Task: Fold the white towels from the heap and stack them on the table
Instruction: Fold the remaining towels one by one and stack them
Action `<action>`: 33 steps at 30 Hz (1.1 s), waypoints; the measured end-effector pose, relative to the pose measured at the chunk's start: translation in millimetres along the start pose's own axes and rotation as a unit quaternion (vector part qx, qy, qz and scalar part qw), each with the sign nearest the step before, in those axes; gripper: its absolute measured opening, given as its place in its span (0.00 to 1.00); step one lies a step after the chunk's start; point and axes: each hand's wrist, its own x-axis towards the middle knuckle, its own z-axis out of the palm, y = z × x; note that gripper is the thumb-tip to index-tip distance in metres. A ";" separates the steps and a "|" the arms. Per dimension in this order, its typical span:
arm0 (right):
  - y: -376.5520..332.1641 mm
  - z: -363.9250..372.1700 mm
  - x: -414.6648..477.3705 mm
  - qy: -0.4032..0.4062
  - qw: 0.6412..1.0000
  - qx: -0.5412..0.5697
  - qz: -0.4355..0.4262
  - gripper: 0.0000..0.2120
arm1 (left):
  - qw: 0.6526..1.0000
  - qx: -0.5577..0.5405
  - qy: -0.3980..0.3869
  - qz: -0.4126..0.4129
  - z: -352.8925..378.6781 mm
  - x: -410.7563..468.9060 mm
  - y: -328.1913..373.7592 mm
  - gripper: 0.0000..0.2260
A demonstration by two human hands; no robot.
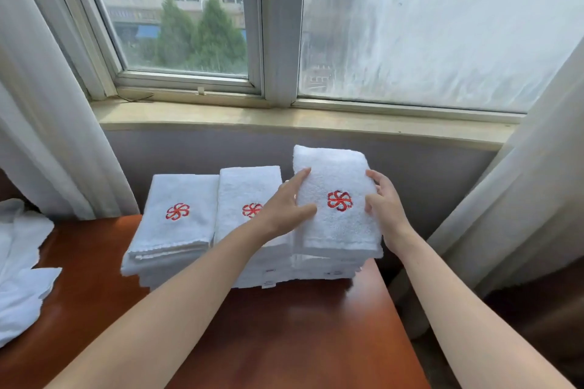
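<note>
Three stacks of folded white towels with red flower emblems stand side by side at the far edge of the brown table [284,331]. On the right stack lies the top folded towel [335,174]. My left hand [289,205] holds its left edge, thumb on top. My right hand [384,202] holds its right edge, fingers curled round the side. The middle stack [246,189] is partly hidden behind my left wrist. The left stack [177,218] is untouched. A heap of unfolded white towels [22,268] lies at the table's left edge.
A wall and stone windowsill [284,121] run right behind the stacks. White curtains [521,199] hang at both sides, the right one close to the table's corner. Bare tabletop lies between me and the stacks.
</note>
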 end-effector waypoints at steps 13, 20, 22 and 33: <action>46.8 10.9 69.1 -0.055 0.995 -0.060 0.054 0.33 | 0.958 0.270 0.086 -0.040 6.4 47.3 -31.6 0.37; 65.2 15.3 79.0 -0.069 0.989 -0.124 0.051 0.32 | 0.902 0.431 0.003 -0.007 15.0 50.9 -61.0 0.29; 67.9 14.9 78.4 -0.072 0.988 -0.130 0.053 0.32 | 0.885 0.465 -0.030 -0.006 16.8 52.3 -64.1 0.30; 66.2 19.4 63.7 -0.072 0.978 -0.191 0.051 0.32 | 0.876 0.480 -0.054 0.000 17.5 52.1 -65.7 0.29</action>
